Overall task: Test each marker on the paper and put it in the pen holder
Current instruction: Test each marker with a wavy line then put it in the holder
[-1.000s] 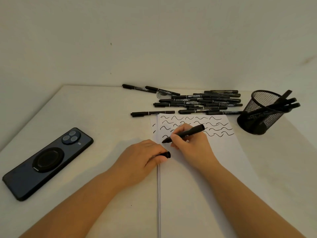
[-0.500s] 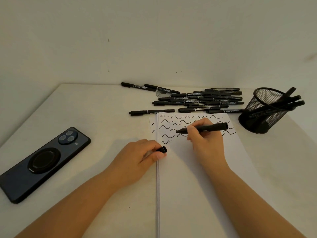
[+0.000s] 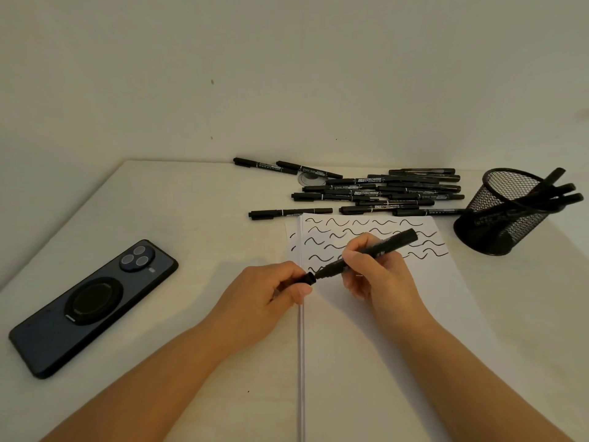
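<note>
The right hand (image 3: 376, 269) grips a black felt marker (image 3: 366, 254) in its fingers, tip pointing at the small black cap (image 3: 306, 278) pinched in the left hand (image 3: 271, 293), tip and cap nearly touching. Both hover over the white sheet of paper (image 3: 382, 330) covered in black wavy test strokes. Behind it on the cream desk (image 3: 191, 202) lies a pile of black markers (image 3: 379, 191), some labels reading "TWIN MARKER". The black wire-mesh pen holder (image 3: 497, 218), at right, holds several markers. A dark blue smartphone (image 3: 92, 306) lies face down at left.
</note>
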`<move>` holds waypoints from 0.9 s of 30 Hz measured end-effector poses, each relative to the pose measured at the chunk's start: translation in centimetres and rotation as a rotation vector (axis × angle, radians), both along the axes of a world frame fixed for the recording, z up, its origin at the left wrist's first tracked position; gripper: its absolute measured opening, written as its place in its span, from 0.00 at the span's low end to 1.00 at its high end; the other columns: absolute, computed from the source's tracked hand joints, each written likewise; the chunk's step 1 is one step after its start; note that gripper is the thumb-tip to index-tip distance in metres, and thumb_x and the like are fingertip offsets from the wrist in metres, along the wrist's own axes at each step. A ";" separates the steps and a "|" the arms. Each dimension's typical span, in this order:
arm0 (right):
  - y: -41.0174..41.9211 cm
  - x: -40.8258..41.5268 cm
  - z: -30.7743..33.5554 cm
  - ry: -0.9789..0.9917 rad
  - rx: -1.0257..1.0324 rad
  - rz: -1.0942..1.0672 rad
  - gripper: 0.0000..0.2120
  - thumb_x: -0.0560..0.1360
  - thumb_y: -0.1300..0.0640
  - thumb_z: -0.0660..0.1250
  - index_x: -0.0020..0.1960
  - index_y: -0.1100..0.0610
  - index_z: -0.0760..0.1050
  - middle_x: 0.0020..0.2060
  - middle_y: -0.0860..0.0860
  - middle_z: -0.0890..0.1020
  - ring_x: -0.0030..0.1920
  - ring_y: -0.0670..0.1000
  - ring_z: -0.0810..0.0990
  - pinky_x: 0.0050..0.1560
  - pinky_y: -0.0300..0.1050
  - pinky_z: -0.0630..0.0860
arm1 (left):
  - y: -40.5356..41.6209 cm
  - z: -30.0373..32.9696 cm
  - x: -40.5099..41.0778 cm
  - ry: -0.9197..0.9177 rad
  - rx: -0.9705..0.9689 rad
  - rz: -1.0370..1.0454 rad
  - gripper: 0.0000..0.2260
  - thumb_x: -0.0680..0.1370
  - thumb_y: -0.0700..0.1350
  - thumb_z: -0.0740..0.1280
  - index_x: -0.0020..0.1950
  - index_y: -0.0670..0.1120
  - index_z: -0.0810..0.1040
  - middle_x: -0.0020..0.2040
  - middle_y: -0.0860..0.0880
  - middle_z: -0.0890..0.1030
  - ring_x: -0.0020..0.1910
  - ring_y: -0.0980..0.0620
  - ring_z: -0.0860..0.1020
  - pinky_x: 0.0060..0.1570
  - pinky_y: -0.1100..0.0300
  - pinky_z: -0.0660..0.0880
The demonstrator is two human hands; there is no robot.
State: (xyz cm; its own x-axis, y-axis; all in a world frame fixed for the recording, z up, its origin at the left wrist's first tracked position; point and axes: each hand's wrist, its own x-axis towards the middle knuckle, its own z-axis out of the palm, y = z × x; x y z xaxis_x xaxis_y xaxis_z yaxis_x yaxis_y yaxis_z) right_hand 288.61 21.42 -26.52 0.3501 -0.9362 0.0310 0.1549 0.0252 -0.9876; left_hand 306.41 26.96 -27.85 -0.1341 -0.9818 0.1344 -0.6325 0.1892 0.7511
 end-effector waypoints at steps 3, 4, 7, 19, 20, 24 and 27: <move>0.2 0.2 0.0 0.019 -0.031 0.024 0.06 0.67 0.58 0.64 0.31 0.51 0.73 0.21 0.51 0.75 0.22 0.46 0.69 0.24 0.33 0.66 | 0.0 0.1 -0.1 -0.006 -0.001 -0.002 0.04 0.74 0.54 0.61 0.40 0.61 0.73 0.34 0.65 0.77 0.30 0.60 0.71 0.31 0.70 0.65; 0.3 0.2 0.0 0.032 -0.043 0.036 0.05 0.67 0.58 0.65 0.32 0.52 0.73 0.22 0.51 0.75 0.22 0.46 0.69 0.24 0.33 0.66 | 0.0 0.0 -0.1 -0.009 -0.005 0.000 0.03 0.73 0.54 0.61 0.40 0.60 0.74 0.34 0.64 0.77 0.30 0.60 0.71 0.31 0.69 0.65; 0.5 0.3 0.0 0.073 -0.070 0.078 0.03 0.68 0.60 0.66 0.36 0.55 0.74 0.23 0.51 0.76 0.22 0.45 0.70 0.24 0.32 0.66 | 0.0 -0.1 0.0 -0.024 -0.023 0.018 0.05 0.73 0.55 0.62 0.41 0.58 0.75 0.33 0.60 0.75 0.30 0.59 0.70 0.30 0.69 0.64; 0.8 0.5 -0.2 0.039 -0.100 0.080 0.05 0.71 0.59 0.67 0.38 0.57 0.73 0.23 0.49 0.75 0.25 0.47 0.70 0.26 0.36 0.67 | 0.5 0.4 -0.6 0.025 -0.089 0.080 0.13 0.74 0.54 0.58 0.44 0.49 0.79 0.31 0.59 0.74 0.31 0.55 0.72 0.33 0.59 0.68; 0.8 0.4 -0.2 0.021 -0.102 0.096 0.05 0.70 0.57 0.67 0.38 0.57 0.73 0.24 0.49 0.75 0.25 0.47 0.70 0.26 0.36 0.67 | 0.5 0.5 -0.6 0.026 -0.088 0.093 0.11 0.74 0.53 0.58 0.43 0.51 0.79 0.32 0.60 0.75 0.32 0.55 0.72 0.33 0.59 0.68; 0.9 0.2 -0.3 0.002 -0.133 0.159 0.05 0.70 0.58 0.69 0.40 0.57 0.73 0.24 0.49 0.75 0.26 0.46 0.70 0.29 0.35 0.68 | 0.9 0.8 -0.8 0.044 -0.066 0.083 0.08 0.74 0.52 0.58 0.39 0.58 0.76 0.33 0.61 0.75 0.32 0.55 0.73 0.33 0.59 0.68; 0.9 0.1 -0.3 -0.009 -0.150 0.181 0.02 0.69 0.59 0.66 0.41 0.58 0.73 0.24 0.48 0.75 0.26 0.46 0.70 0.29 0.35 0.68 | 1.1 1.1 -0.8 0.080 -0.038 0.051 0.10 0.74 0.52 0.58 0.36 0.63 0.73 0.30 0.59 0.75 0.30 0.54 0.72 0.32 0.57 0.69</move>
State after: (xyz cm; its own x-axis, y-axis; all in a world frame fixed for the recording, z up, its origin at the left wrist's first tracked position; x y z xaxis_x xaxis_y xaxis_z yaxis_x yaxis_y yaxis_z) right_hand 288.69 22.34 -26.84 0.5111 -0.8428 0.1687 0.1697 -0.0934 -0.9810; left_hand 305.65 28.01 -26.80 -0.0715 -0.9811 0.1800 -0.5804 0.1877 0.7924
